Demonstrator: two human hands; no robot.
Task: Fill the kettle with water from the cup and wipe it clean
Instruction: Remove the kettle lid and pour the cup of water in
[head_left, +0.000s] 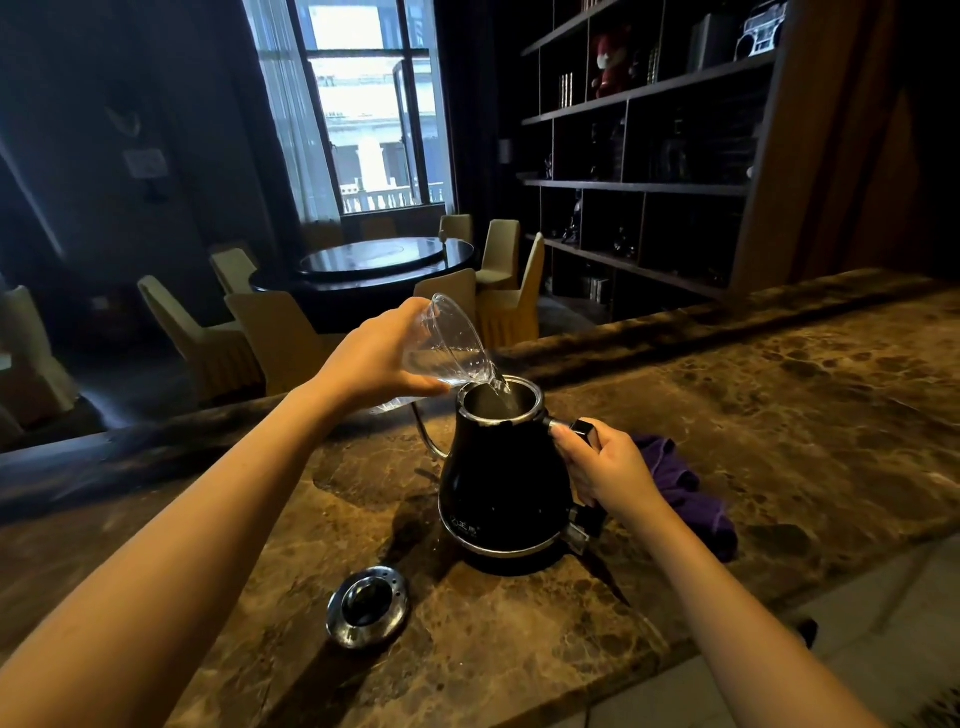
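Kettle (501, 488), steadied at its handle by the right hand (608, 462), wants a slow pour from the cup (449, 345) gripped in the left hand (376, 358).

You had a brown stone counter (779, 395). On it sat the black kettle (501, 493), its shiny lid (368, 607) and a purple cloth (685, 493).

Two bare forearms, no sleeves in view. The left hand (375, 358) and right hand (609, 464) wear no gloves, rings or watch.
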